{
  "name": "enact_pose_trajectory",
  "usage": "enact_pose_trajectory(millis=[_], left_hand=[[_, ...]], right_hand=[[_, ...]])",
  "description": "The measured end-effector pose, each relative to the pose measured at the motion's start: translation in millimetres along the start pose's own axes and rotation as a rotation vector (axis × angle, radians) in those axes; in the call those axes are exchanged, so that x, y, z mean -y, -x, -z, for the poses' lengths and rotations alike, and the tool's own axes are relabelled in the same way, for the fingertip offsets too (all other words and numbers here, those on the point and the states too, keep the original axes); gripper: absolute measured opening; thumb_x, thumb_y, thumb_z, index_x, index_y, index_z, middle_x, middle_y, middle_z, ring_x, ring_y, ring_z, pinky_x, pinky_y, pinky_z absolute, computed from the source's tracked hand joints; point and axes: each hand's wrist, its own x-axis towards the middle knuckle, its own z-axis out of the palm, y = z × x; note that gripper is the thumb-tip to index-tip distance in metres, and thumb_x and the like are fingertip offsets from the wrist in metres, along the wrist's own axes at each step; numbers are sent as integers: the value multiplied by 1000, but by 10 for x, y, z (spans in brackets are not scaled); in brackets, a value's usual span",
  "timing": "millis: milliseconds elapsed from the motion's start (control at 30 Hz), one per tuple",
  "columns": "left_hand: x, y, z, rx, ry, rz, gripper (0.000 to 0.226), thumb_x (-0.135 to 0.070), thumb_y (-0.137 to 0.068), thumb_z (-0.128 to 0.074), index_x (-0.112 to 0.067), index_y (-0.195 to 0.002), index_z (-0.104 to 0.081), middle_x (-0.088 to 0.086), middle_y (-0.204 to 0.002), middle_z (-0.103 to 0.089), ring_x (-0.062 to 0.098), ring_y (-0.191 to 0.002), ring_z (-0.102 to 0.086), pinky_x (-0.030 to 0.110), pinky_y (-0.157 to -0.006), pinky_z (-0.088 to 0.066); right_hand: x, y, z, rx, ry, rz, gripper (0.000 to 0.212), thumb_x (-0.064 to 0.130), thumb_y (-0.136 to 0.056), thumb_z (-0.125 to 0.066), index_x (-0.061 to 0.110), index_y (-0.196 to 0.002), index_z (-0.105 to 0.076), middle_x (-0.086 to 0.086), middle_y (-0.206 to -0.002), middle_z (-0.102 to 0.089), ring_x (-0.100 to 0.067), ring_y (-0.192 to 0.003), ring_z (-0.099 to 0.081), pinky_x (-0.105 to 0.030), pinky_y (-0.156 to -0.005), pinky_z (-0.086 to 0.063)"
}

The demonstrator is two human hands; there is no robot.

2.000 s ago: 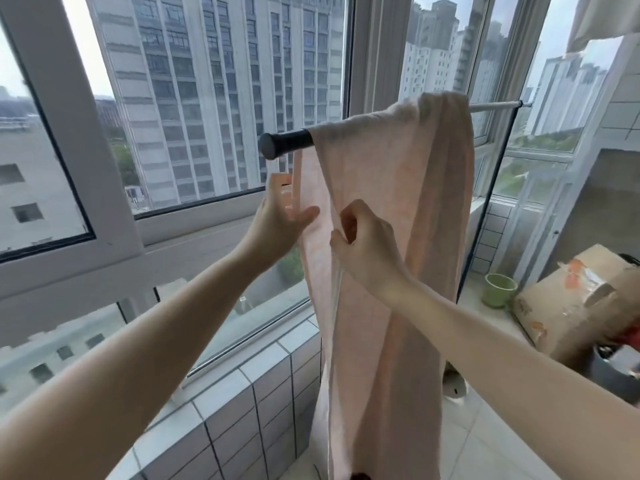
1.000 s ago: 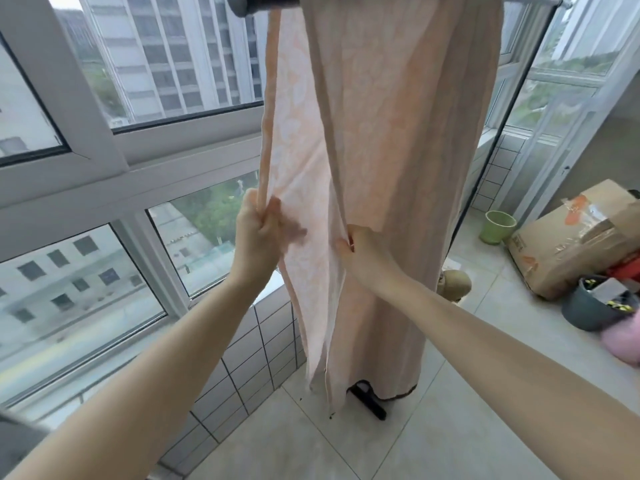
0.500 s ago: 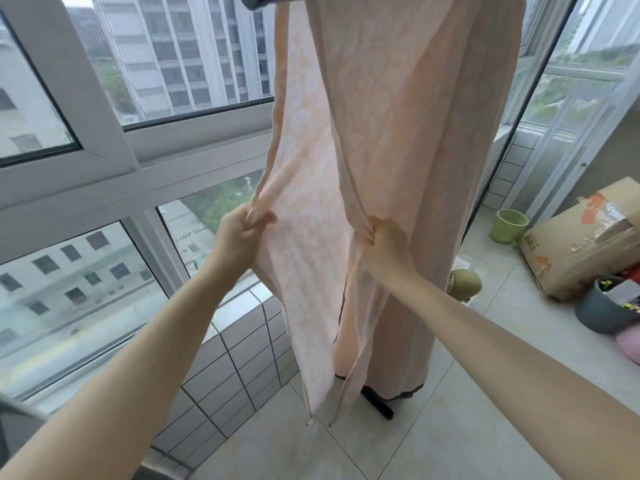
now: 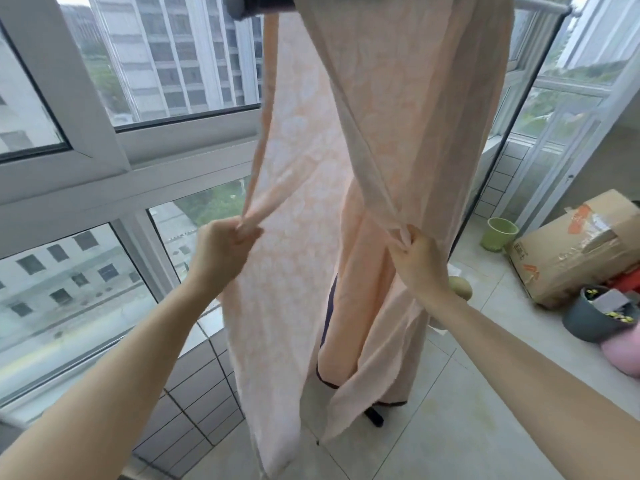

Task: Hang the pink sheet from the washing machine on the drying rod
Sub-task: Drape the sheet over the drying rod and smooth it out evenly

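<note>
Pink sheet (image 4: 398,133) hangs over the drying rod (image 4: 266,5), long axis vertical, directly ahead of both hands. Left hand (image 4: 221,252) pinches its left edge; right hand (image 4: 417,258) grips an inner fold. Spreading sideways appears outstanding.

Daylit balcony: white-framed windows (image 4: 114,140), pale tile floor (image 4: 450,427), towers (image 4: 166,53) outside.

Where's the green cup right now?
In the head view the green cup stands on the floor at the right, just left of the cardboard box and right of the hanging pink sheet.
</note>
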Motion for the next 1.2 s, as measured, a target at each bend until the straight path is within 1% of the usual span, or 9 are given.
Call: enact_pose_trajectory(millis=[133, 200, 300, 433, 600, 700, 767, 1033, 1200], left_hand=[[118, -69, 192, -446, 201, 148, 33, -10, -87, -61, -14, -59, -45, -6, -52, -36, 0, -49, -31, 22, -44, -23], [47, 25, 82, -317, 239, 189, 36, -15, -86, -68, -11, -57, -48, -2, -54, -41, 6, -53, -34, 26, -44, -25], [-125, 362, -219, 13, 328, 144, 47, -19, -85, -73, -21, -51, -41, -14, -45, -34, 1, -40, -31, 17, -41, -23], [-170, 592, -491, 179, 387, 110, 39, -23, -88, -70, -23, -57, -47, -20, -47, -48, 1, -46, -39, 19, -46, -31], [-109, 635, -530, 259, 453, 190, 23, -26, -90, -68, -8, -75, -71, -2, -70, -73, 19, -65, -69, 36, -65, -56], [-79, 659, -515, 270, 591, 261, 9, -12, -90, -66, -12, -87, -75, 3, -81, -76, 18, -77, -74, 36, -78, -60], [-86, 688, -492, 270, 620, 291, 11, -8, -91, -64, -13, -89, -74, 4, -80, -76, 18, -76, -74, 30, -76, -60], [-68, 720, -465, 195, 630, 289, 15, -10, -91, -64, 1, -89, -74, 3, -78, -76, 12, -75, -74, 14, -67, -54], [-32, 733, -517, 252, 618, 270, 16, -15, -90, -66, -3, -88, -76, 3, -83, -76, 15, -79, -74, 26, -75, -58]], right_hand=[[-99, -74, 172, -220, 13, 8, 23, 17, -94, -56, 17, -71, -52, 9, -53, -44, -6, -49, -42, -24, -47, -32], [-39, -16, 141, -152, -30, 23, 22, 22, -95, -54, 18, -73, -54, 7, -54, -46, -9, -48, -43, -30, -48, -37], [202, 264, -118, 98, -180, -41, 32, 29, -98, -50, 28, -67, -43, 11, -47, -44, -5, -43, -42, -20, -44, -33], [544, 580, -366, 135, -337, -29, 55, 32, -95, -57, 20, -51, -26, 8, -40, -25, -13, -36, -25, -27, -42, -19], [670, 618, -531, 195, -366, 35, 48, 30, -98, -50, 24, -54, -33, 8, -41, -30, -9, -32, -28, -24, -38, -22], [472, 584, -703, 318, -225, -50, 19, 34, -101, -40, 20, -92, -50, 3, -52, -40, -9, -39, -38, -36, -42, -36], [353, 579, -761, 324, -191, -101, 27, 34, -102, -37, 12, -114, -46, 0, -55, -41, -16, -42, -41, -41, -41, -37], [324, 611, -870, 372, -81, -84, 29, 40, -101, -34, 14, -112, -41, 1, -56, -47, -16, -42, -46, -33, -42, -37], [232, 757, -944, 524, -90, -222, 36, 39, -103, -30, 9, -120, -42, -13, -78, -62, -25, -65, -60, -41, -61, -50]])
